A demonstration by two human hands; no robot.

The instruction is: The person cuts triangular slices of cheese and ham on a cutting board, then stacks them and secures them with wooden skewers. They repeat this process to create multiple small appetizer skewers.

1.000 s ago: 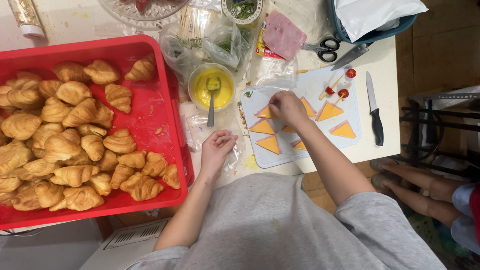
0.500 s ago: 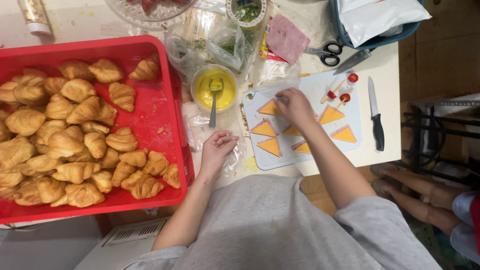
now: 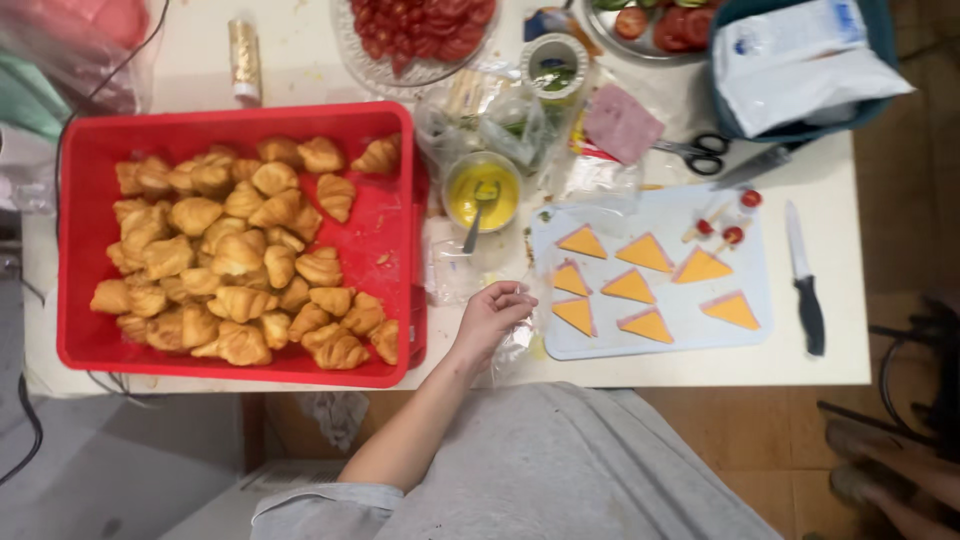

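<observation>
Your left hand (image 3: 492, 312) rests loosely curled, holding nothing, on the tabletop (image 3: 840, 340); cutting board (image 3: 755, 300) at 3 o'clock, croissant tray (image 3: 395, 215) at 9.

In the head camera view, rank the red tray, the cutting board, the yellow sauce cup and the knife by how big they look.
Largest to smallest:
1. Red tray
2. Cutting board
3. Knife and yellow sauce cup: unsure, since the knife is longer but thin and the cup is rounder.
</observation>
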